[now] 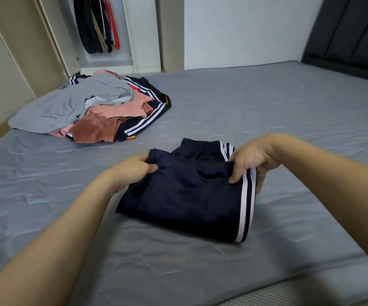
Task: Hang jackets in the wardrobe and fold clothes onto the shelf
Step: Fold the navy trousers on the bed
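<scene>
Across a grey quilted mattress [266, 111] that fills most of the room, folded navy shorts [185, 195] with white side stripes lie near and centre. The left hand [132, 171] grips their left edge, fingers curled into the cloth — the right hand [251, 164] pinches the striped right edge. A pile of clothes [90, 111] sits far left, well apart. Beyond it stands an open wardrobe [143, 40] with hanging jackets [99, 25]. A dark headboard [350, 29] bounds the far right; bare mattress lies between.

- shorts [185, 195]: navy, white side stripes
- clothes pile [90, 111]: grey, pink, rust (plus navy with white stripes)
- bed [266, 111]: grey-blue sheet
</scene>
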